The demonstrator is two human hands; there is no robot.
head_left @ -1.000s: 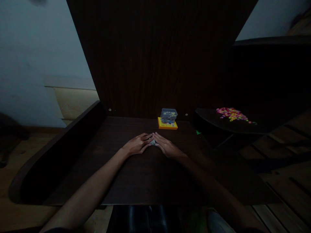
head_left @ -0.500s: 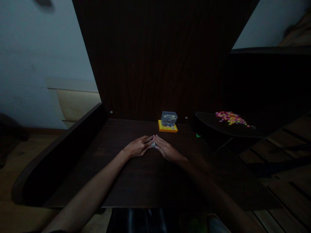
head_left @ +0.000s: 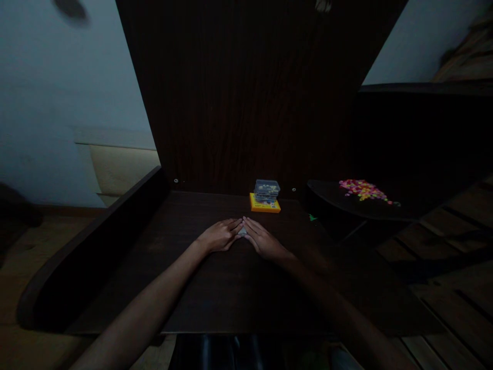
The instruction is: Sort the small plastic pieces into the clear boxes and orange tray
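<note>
My left hand [head_left: 221, 235] and my right hand [head_left: 264, 240] meet over the middle of the dark wooden desk [head_left: 215, 293]. Between their fingertips is a small pale grey, flat-looking piece [head_left: 242, 231], gripped from both sides; fingers cover most of it, so its kind is unclear. Just beyond my hands stand small clear plastic boxes [head_left: 267, 189], stacked, with pale bits inside. They rest on a yellow-orange flat box [head_left: 265, 205].
To the right, a pile of pink, red and yellow beads [head_left: 364, 190] lies on a dark curved shelf [head_left: 327, 192]. A green scrap [head_left: 312, 217] is at the desk's right side. A raised side panel [head_left: 92, 252] bounds the left, a tall back panel [head_left: 239, 103] the far side.
The view has shifted very slightly, so the scene sits a little lower. My hands stay together around the small pale piece, with only slight finger movement.
</note>
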